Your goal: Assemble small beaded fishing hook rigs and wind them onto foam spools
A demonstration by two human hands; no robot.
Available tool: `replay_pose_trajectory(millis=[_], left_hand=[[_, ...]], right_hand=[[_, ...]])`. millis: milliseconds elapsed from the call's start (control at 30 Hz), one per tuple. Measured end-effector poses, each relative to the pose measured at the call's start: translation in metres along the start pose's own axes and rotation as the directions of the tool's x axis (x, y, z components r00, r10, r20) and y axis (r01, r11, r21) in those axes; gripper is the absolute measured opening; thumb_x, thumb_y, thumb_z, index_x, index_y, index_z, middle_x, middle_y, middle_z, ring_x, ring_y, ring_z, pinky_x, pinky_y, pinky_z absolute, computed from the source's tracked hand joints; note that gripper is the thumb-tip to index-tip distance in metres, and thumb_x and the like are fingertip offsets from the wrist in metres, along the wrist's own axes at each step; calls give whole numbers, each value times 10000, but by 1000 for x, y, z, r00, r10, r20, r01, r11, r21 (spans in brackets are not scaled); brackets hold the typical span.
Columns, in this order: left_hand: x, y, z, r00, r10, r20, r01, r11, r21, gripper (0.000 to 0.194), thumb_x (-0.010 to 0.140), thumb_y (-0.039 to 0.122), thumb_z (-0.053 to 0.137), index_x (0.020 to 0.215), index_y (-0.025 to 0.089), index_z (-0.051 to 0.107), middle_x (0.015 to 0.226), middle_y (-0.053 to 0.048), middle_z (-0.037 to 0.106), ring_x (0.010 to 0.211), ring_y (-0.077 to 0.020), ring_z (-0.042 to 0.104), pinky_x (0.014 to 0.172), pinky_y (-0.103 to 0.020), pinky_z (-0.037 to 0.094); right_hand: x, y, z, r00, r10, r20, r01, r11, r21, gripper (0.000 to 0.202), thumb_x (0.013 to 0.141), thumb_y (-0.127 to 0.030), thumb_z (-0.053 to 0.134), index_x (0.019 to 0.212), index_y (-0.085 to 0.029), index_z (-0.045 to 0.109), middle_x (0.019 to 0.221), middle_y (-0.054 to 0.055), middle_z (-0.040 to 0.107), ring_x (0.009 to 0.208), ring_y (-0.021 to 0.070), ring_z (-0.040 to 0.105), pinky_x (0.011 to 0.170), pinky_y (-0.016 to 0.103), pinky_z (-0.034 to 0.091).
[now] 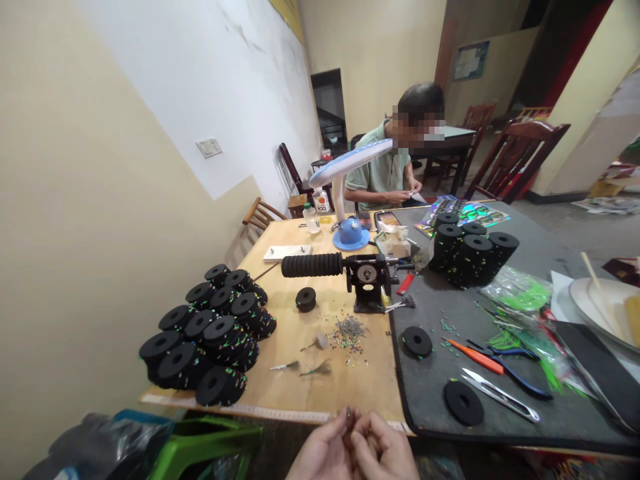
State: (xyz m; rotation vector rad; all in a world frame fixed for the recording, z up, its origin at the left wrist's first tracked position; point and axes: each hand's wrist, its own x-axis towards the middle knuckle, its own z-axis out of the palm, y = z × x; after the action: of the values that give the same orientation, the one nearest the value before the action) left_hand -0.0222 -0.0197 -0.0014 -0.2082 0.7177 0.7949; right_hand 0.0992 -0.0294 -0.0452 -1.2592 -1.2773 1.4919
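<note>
Nearest the camera, left hand (323, 450) and right hand (385, 448) are held close together, well in front of the black mechanism (367, 283); both are cut off by the lower frame. Fingers of both are curled inward; at the left fingertips a tiny dark speck (349, 413) is seen, too small to be identified. Whether anything is pinched by the right cannot be told, its fingertips being partly hidden. Between hands and mechanism, a heap of pins (350, 330) with coloured heads is spread on smooth wood; individual shapes are blurred. Wispy tufts (316, 368) are laid left of it. Left of the mechanism, foam spools (219, 328) are massed: matte, round, pierced through the middle, flecked along their sides, lower ones hidden. A ribbed foam roll (314, 265) is carried on the mechanism's left. Right of the mechanism, crumpled clear plastic (520, 290) is bunched, its contents hard to read; a glossy plate (593, 297) is cropped by the frame.
</note>
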Motion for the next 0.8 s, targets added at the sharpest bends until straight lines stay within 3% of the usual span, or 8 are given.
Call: replay_pose_trajectory(millis=[300,433,533,667,800], left_hand=[[5,1,-4,999,7,-45,-9,999,-37,143,834,197,688,733,100,716,698,-68,751,716,-206,705,675,-267,500],[3,4,-4,987,94,-128,-101,993,-56,179,867,149,645,702,94,688,653,-60,733,588,-155,679,589,-231,508],[1,6,0,966,166,-198,-176,984,-38,257,906,73,565,668,90,662,589,-51,691,488,-93,628,497,-156,470],[-1,5,6,947,182,-265,-183,983,21,311,941,62,486,673,86,642,585,-52,671,437,-66,598,447,-125,439],[-1,4,5,947,196,-255,-184,980,69,248,921,60,526,710,94,650,606,-37,672,448,-62,597,441,-119,420]], right_hand=[[2,11,-3,998,-24,59,24,1000,2,369,829,-536,582,703,-189,567,458,-78,444,401,95,390,419,186,313],[3,11,-5,995,-95,-19,94,995,-41,461,814,-609,564,678,-170,607,468,-63,461,410,91,357,419,195,294],[3,4,-10,992,-119,-46,117,992,-36,497,811,-627,579,712,-151,684,516,-22,548,445,106,421,446,202,361],[0,-5,-15,992,-98,-82,96,995,-27,505,786,-642,611,731,-153,722,554,11,624,474,129,494,474,214,419],[-1,-7,-15,989,-79,-129,70,995,-76,479,794,-617,613,703,-155,700,524,-5,597,468,130,492,480,217,405]])
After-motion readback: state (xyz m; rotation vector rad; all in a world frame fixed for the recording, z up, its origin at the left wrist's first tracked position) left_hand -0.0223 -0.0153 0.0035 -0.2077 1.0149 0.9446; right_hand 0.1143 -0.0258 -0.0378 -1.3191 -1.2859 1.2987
